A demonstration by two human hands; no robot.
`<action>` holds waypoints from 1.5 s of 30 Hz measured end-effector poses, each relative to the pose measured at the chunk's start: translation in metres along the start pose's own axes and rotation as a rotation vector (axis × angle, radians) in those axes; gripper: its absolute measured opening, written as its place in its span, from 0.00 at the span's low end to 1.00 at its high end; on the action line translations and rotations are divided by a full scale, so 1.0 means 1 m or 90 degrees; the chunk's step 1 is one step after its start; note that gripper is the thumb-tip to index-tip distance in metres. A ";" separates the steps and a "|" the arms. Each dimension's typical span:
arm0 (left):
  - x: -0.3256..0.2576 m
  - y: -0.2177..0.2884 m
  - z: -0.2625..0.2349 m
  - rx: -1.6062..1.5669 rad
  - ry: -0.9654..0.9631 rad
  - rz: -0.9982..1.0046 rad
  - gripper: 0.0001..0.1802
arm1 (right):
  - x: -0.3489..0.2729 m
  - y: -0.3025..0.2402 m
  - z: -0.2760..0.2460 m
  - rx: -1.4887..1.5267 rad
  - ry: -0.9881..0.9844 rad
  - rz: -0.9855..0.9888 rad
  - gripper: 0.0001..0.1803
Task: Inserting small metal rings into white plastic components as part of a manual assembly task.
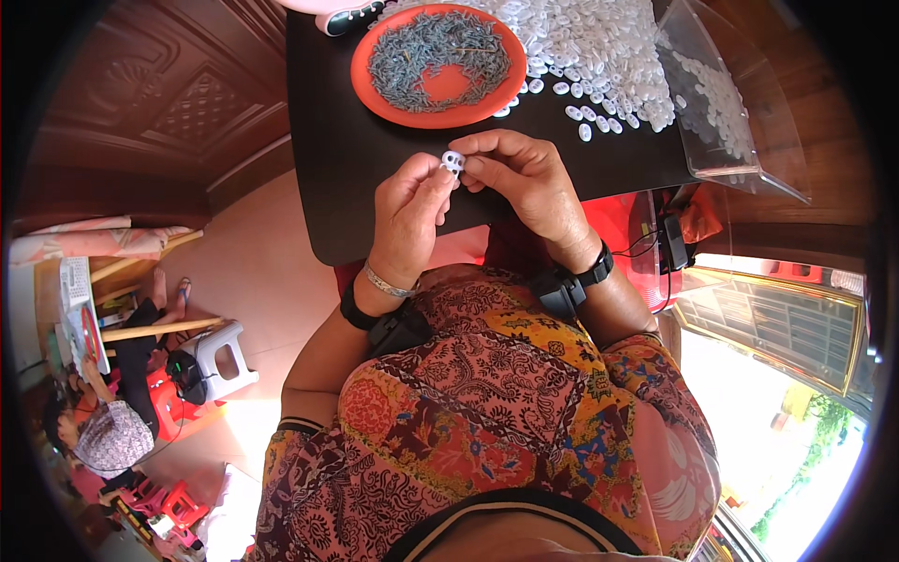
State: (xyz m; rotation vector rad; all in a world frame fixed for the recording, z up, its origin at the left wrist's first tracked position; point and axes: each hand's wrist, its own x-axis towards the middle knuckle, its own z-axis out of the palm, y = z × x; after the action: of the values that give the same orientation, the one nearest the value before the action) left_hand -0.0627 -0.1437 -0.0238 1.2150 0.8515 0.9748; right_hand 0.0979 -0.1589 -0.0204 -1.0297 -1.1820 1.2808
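Observation:
Between my hands, above the near part of the black table, is a small white plastic piece (453, 159) with two dark holes. My left hand (408, 214) pinches it between thumb and fingers. The thumb and forefinger of my right hand (532, 183) are closed right beside the piece; whatever they grip is hidden or too small to name. An orange plate (360, 80) of thin grey metal bits, possibly screws or springs, lies just beyond my hands. Behind and right of it spreads a big heap of white oval plastic pieces (599, 47), many showing two holes.
A clear plastic tray (698, 140) stands at the table's (361, 178) right edge with white pieces in it. Part of a shoe-like pink and black object (348, 19) shows at the far left. Another person (117, 436) sits off left near a grey stool (223, 361).

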 end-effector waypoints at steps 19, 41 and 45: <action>0.001 -0.001 -0.003 -0.032 0.015 0.026 0.12 | -0.006 0.000 0.006 -0.010 0.002 -0.031 0.10; 0.001 0.001 -0.003 0.108 0.026 0.068 0.10 | -0.011 -0.004 0.016 0.047 -0.022 -0.021 0.12; 0.001 0.000 -0.008 0.077 -0.003 0.062 0.09 | -0.010 -0.006 0.013 -0.015 -0.072 0.004 0.14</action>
State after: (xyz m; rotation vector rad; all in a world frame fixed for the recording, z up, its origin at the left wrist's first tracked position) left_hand -0.0693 -0.1398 -0.0253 1.3731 0.8640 1.0091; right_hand 0.0868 -0.1701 -0.0137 -0.9893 -1.2826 1.3474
